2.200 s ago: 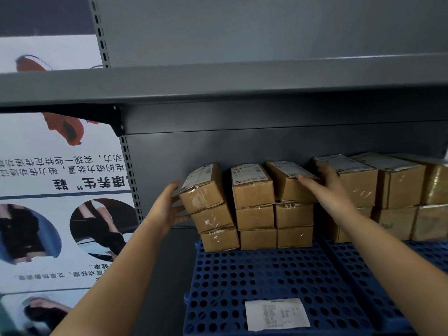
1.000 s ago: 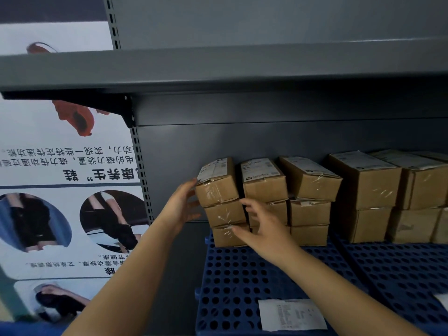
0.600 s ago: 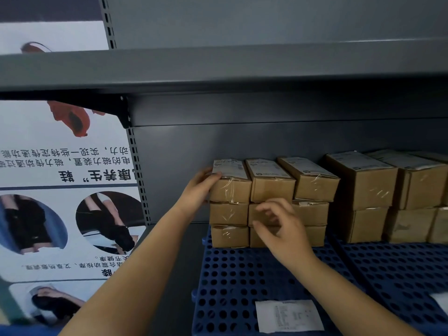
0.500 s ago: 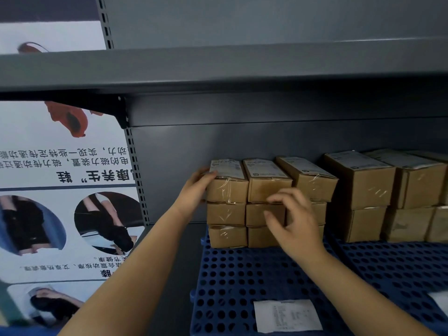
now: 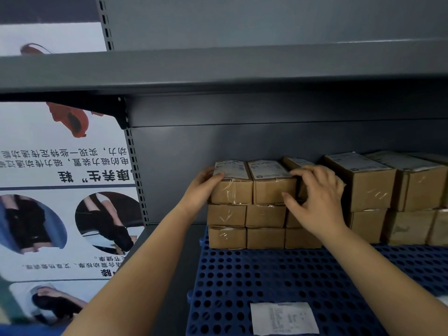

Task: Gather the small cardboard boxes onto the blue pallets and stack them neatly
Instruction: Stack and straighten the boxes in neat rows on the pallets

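Observation:
Small brown cardboard boxes (image 5: 265,215) stand in three columns, three high, at the back of a blue perforated pallet (image 5: 278,282). My left hand (image 5: 202,187) presses flat against the left side of the top left box (image 5: 231,194), with its thumb on the label edge. My right hand (image 5: 317,200) grips the top box of the third column (image 5: 294,162): fingers curl over its top and the thumb is on its front. That box is mostly hidden by the hand. The top middle box (image 5: 274,192) sits flush between the two.
Larger cardboard boxes (image 5: 368,187) are stacked two high on a second blue pallet (image 5: 417,260) to the right. A white paper slip (image 5: 283,317) lies on the near pallet. A grey shelf (image 5: 218,69) overhangs the boxes. A printed poster (image 5: 60,190) is at the left.
The tilted left column was pushed right and now stands straight against the middle one. My right hand moved from the front of the lower boxes up onto the third column's top box.

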The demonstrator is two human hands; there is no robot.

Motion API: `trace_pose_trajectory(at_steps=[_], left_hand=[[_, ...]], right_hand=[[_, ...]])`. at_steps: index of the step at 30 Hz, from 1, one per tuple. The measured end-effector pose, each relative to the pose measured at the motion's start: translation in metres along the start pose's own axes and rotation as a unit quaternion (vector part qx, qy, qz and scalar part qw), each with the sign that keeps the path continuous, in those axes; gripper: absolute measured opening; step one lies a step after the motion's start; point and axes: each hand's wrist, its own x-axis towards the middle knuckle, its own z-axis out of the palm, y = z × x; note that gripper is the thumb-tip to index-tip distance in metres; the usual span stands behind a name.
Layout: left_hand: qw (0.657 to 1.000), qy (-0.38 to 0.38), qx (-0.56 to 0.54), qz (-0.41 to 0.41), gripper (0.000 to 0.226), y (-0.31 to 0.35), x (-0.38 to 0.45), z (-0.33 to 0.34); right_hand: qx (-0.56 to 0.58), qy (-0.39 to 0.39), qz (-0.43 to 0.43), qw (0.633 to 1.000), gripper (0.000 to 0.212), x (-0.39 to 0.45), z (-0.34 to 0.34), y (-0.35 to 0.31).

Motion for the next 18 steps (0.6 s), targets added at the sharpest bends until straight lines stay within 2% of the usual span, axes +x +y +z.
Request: trace_pose_trajectory(at_steps=[9, 15, 18], left_hand=[[1.000, 0.016, -0.012, -0.017, 0.049, -0.013, 0.002, -0.013], [0.999, 0.027, 0.002, -0.019, 0.032, -0.021, 0.004, -0.023], [0.999, 0.028, 0.008, -0.022, 0.039, -0.025, 0.003, -0.026]], right_hand=[[0.006, -0.001, 0.008, 1.000, 0.058, 0.002, -0.002, 0.012], [0.029, 0.007, 0.045, 0.999, 0.059, 0.007, -0.009, 0.018], [0.028, -0.005, 0.069, 0.997, 0.054, 0.009, -0.012, 0.024]])
